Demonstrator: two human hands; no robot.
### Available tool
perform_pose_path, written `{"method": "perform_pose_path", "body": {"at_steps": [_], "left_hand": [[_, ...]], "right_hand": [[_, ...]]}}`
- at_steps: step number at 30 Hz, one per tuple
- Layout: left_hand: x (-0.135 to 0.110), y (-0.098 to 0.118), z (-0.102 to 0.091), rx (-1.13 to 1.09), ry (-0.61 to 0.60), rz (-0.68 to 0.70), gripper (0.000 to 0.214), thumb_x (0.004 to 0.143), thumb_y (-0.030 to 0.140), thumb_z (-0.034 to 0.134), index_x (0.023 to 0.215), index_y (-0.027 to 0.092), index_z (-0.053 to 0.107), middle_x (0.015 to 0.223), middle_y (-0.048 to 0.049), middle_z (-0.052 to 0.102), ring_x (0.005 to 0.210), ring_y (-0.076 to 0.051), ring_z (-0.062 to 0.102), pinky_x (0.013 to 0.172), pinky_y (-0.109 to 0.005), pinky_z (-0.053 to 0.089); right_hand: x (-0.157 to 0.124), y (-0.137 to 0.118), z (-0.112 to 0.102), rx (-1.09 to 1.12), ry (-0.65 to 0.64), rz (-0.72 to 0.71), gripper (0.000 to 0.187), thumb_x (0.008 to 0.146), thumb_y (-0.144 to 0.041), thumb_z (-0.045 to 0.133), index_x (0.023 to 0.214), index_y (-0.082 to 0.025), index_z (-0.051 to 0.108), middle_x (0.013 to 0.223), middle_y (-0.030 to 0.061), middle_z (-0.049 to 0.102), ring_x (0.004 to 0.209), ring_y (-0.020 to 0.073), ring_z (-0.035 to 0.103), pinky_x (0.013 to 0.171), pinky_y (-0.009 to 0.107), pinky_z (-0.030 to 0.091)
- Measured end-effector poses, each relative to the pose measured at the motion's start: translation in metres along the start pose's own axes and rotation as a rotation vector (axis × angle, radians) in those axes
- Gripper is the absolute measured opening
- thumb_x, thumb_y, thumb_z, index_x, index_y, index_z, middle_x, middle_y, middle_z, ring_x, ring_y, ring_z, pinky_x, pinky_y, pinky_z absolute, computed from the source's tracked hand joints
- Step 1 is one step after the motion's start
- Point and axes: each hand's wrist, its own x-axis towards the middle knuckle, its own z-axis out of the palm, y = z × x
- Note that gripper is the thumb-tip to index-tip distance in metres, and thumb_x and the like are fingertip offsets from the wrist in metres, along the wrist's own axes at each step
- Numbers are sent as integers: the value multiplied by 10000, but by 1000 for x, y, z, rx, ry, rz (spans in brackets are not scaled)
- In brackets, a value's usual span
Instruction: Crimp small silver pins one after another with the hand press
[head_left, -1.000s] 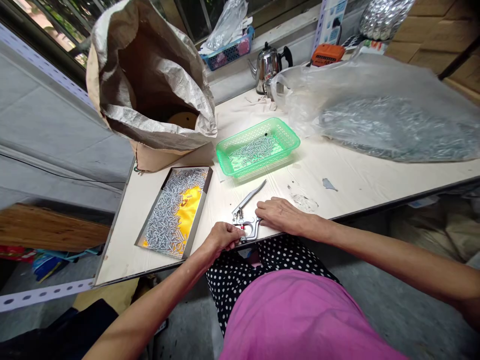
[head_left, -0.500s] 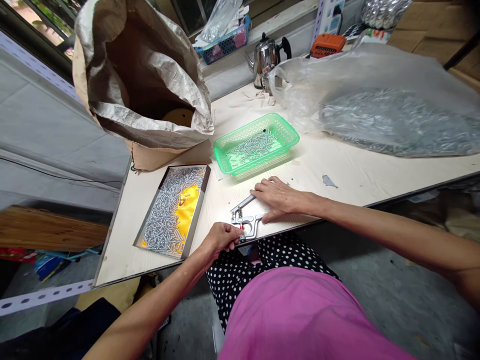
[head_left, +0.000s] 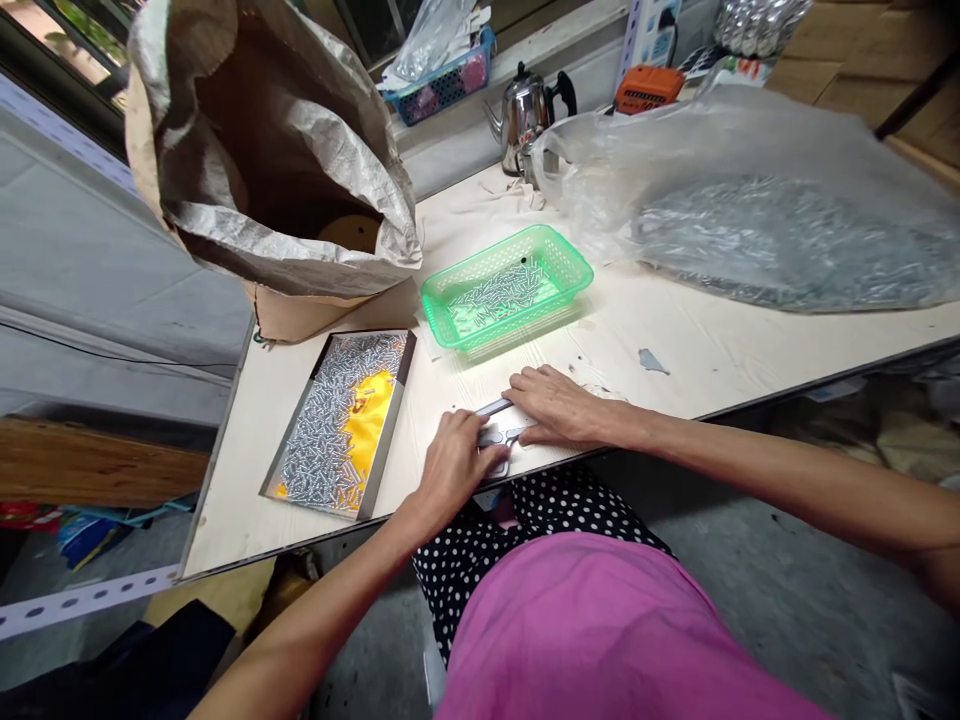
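Note:
A silver plier-like hand tool [head_left: 495, 437] with two long handles lies at the table's front edge. Around its handle ends, my right hand [head_left: 555, 405] is closed. My left hand [head_left: 454, 455] grips the tool's head end, fingers over the top and thumb in front, hiding the jaws and spring. Whether a small part sits in the jaws cannot be seen. To the left is a shallow box [head_left: 389, 430] of many small silver metal pins [head_left: 319, 430] on a yellow bottom. Behind my hands, a green plastic basket [head_left: 517, 325] holds more such pins.
A large open woven sack [head_left: 300, 300] stands at the back left. A clear plastic bag [head_left: 780, 240] full of metal parts lies at the right. Farther back are a steel kettle [head_left: 523, 120] and an orange box-shaped item [head_left: 649, 90]. A grey scrap [head_left: 652, 361] rests on the table [head_left: 705, 370].
My left hand has moved from pinching at the tool's lower jaw up over its head end. The handles have come closer together, and my right hand still holds them. The view has shifted slightly.

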Motion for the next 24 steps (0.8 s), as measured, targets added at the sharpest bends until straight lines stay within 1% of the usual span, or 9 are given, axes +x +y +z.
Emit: {"method": "perform_pose_path", "body": {"at_steps": [3, 5, 7, 9, 11, 15, 18, 20, 24], "left_hand": [[18, 10, 2, 113, -111, 182, 572, 833, 356, 691, 1332, 170, 482, 1356, -121, 540, 1185, -278, 500, 994, -413, 422], [27, 15, -1, 194, -171, 198, 609, 837, 366, 687, 1362, 175, 445, 1343, -123, 552, 1156, -287, 514, 970, -429, 427], [34, 20, -5, 291, -204, 183, 627, 827, 407, 693, 1353, 166, 452, 1244, -132, 608, 1120, -314, 522, 921, -449, 432], [40, 22, -7, 347, -218, 185, 633, 807, 450, 706, 1316, 145, 486, 1152, -142, 632, 1090, -331, 522, 888, -452, 431], [46, 21, -6, 312, -227, 212, 580, 799, 452, 714, 1249, 135, 530, 1107, -132, 625, 1062, -308, 528, 886, -422, 435], [57, 13, 4, 173, -206, 215, 372, 820, 393, 707, 1076, 151, 586, 1061, -93, 605, 1015, -250, 538, 874, -360, 447], [59, 8, 11, 134, -185, 200, 237, 855, 371, 669, 954, 168, 596, 986, -72, 606, 956, -235, 545, 802, -340, 453], [58, 6, 13, 112, -179, 208, 182, 876, 350, 645, 898, 176, 595, 938, -59, 605, 919, -220, 548, 768, -323, 450], [57, 9, 11, 120, -178, 217, 161, 883, 332, 641, 860, 178, 597, 905, -52, 612, 906, -214, 556, 770, -318, 462]], "right_hand": [[-3, 0, 0, 14, -15, 31, 536, 763, -432, 757, 1143, -96, 585, 1114, 148, 588, 1023, 284, 505, 830, 377, 384], [-8, 2, 0, 2, -29, 76, 686, 693, -457, 800, 1214, -89, 550, 1153, 166, 579, 1030, 302, 510, 831, 389, 398], [-13, 3, -1, -27, -41, 130, 743, 655, -486, 816, 1221, -88, 548, 1164, 177, 575, 1028, 315, 515, 826, 396, 406], [-16, 4, -3, -59, -53, 153, 665, 682, -501, 796, 1163, -93, 583, 1131, 173, 583, 1009, 311, 522, 815, 391, 406], [-17, 5, -7, -84, -63, 139, 545, 743, -471, 762, 1115, -102, 612, 1101, 160, 592, 1003, 300, 526, 809, 382, 400], [-10, 7, -16, -89, -95, 110, 316, 821, -359, 718, 1010, -113, 658, 1051, 138, 618, 1011, 283, 536, 803, 361, 389], [-5, 10, -18, -50, -124, 44, 159, 874, -258, 660, 946, -117, 669, 984, 120, 641, 955, 244, 562, 782, 328, 387], [-3, 10, -16, -26, -142, 19, 113, 901, -216, 615, 929, -122, 671, 946, 108, 649, 921, 224, 574, 769, 312, 386], [-5, 10, -8, -29, -133, 39, 117, 906, -205, 604, 934, -113, 671, 941, 112, 646, 933, 230, 568, 770, 310, 386]]}}
